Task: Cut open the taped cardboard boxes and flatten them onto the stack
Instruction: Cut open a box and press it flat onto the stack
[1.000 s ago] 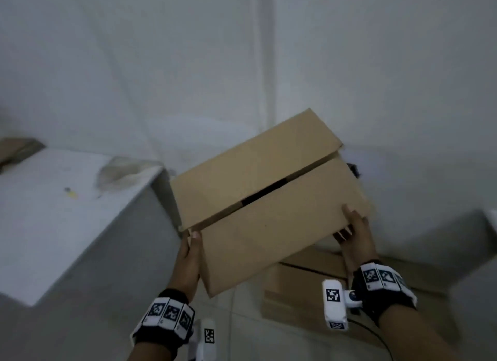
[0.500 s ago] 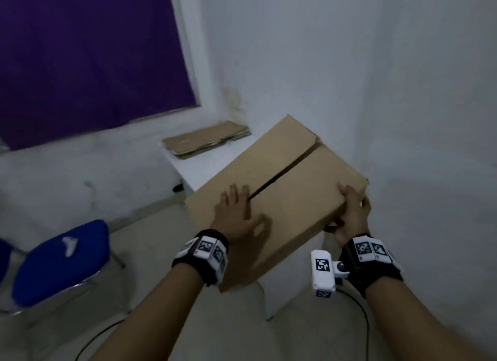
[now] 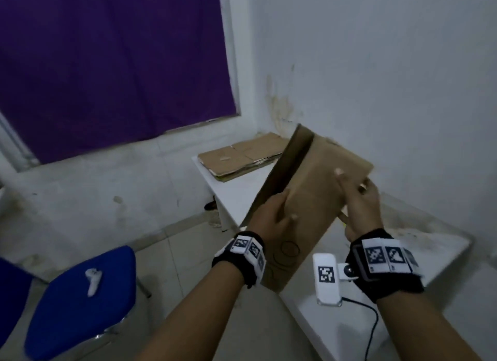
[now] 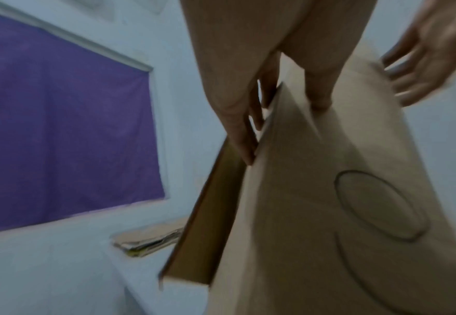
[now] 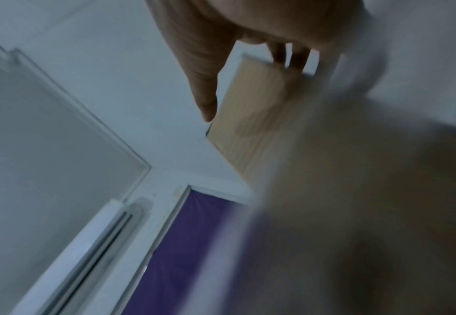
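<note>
Head view: unlabelled circle outlines on cardboard box (image 3: 317,199)

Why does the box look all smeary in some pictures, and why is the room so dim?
Right wrist view: the box is smeared by motion blur, only its far corner crisp. Left wrist view: softer blur, though the drawn circle still reads. Head view: mostly sharp, dim bluish light, the box's open side in dark shadow.
</note>
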